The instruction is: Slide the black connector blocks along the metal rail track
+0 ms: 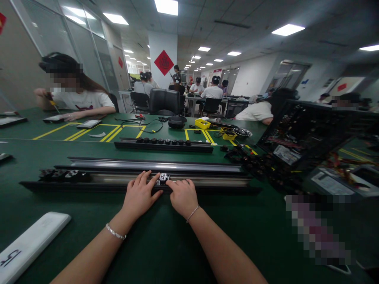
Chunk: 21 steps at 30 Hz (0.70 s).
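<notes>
A long black channel rail (103, 185) with a shiny inside lies crosswise in front of me. A small black part with white marks (163, 178) sits in it near the middle. My left hand (139, 195) rests on the rail, fingers spread, its index fingertip at the part's left side. From the right, my right hand (184, 197) has its index finger against the part, with its other fingers curled in; the thumb is hidden. Several similar black parts (63, 175) sit at the rail's left end. A second shiny rail (156, 165) lies just behind.
Farther back stands a shorter black rail (166, 146) with several black knob-like parts. An open computer case (296, 134) and loose cables occupy the right side. A white device (35, 240) lies at the front left. Across the table, a person (85, 100) works with a yellow-handled tool.
</notes>
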Motion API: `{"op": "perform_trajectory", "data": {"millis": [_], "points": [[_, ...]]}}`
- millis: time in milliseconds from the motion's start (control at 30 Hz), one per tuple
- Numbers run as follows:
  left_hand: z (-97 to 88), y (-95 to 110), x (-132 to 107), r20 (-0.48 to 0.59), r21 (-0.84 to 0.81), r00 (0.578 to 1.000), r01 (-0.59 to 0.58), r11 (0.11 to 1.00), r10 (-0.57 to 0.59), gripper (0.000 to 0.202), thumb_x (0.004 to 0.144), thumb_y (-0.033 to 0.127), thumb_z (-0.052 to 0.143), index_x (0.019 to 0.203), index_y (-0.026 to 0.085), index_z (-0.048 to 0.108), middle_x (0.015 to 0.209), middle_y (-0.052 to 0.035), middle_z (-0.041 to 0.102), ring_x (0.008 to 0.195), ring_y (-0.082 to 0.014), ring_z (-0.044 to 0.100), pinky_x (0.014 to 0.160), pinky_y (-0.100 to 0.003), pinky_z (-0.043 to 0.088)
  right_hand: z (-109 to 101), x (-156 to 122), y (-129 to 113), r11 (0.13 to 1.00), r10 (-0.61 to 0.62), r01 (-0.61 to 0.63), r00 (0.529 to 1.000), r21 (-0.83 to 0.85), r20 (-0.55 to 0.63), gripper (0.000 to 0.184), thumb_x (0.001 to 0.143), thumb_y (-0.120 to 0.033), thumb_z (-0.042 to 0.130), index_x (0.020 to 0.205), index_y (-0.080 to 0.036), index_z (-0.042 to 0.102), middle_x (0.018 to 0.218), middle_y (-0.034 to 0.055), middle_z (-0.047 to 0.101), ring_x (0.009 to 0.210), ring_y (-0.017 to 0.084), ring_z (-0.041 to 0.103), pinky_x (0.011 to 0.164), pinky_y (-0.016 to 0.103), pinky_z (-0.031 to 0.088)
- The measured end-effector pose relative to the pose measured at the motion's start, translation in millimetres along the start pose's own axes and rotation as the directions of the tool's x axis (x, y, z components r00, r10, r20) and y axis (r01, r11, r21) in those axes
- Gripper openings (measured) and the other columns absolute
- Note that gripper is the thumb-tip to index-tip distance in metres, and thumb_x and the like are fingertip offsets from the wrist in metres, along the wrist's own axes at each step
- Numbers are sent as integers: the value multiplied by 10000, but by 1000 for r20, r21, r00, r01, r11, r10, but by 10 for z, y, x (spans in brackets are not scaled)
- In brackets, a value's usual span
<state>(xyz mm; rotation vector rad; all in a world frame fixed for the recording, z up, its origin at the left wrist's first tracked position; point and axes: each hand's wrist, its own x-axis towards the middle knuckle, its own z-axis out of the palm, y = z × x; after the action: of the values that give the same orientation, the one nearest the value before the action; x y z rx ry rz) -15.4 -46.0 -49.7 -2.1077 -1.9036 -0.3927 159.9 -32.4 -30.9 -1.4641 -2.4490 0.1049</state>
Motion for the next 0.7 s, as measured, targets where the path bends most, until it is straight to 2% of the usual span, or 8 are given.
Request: {"op": "perform_trajectory", "data": {"millis": [133, 367, 700], "points": [[1, 0, 3, 3, -2, 1000, 7, 1000, -7, 562, 808, 506, 451, 1332, 308, 418, 1368, -117, 458, 1263, -311, 386, 920, -467, 356, -19, -13, 17, 1000, 2, -2, 1000, -15, 17, 388, 852, -230, 386, 1195, -329, 540, 974, 25, 635, 955, 177, 503, 952, 351, 232], [9, -5, 0, -3, 6, 1000, 1, 1000, -1, 559, 811, 507, 448, 1332, 307, 418, 1363, -121, 459, 1259, -307, 393, 913, -460, 363, -16, -62, 33, 999, 2, -2, 1000, -32, 10, 400, 863, -248, 384, 1225, -367, 507, 1044, 22, 625, 1000, 187, 491, 1017, 416, 174], [3, 2, 0, -4, -4, 1000, 7, 1000, -7, 560, 814, 509, 440, 1331, 296, 422, 1364, -120, 461, 1263, -307, 389, 927, -465, 357, -66, -98, 86, 999, 39, -38, 999, -34, 36, 413, 873, -229, 361, 1232, -368, 510, 1040, 29, 628, 1001, 189, 501, 1017, 439, 195]]}}
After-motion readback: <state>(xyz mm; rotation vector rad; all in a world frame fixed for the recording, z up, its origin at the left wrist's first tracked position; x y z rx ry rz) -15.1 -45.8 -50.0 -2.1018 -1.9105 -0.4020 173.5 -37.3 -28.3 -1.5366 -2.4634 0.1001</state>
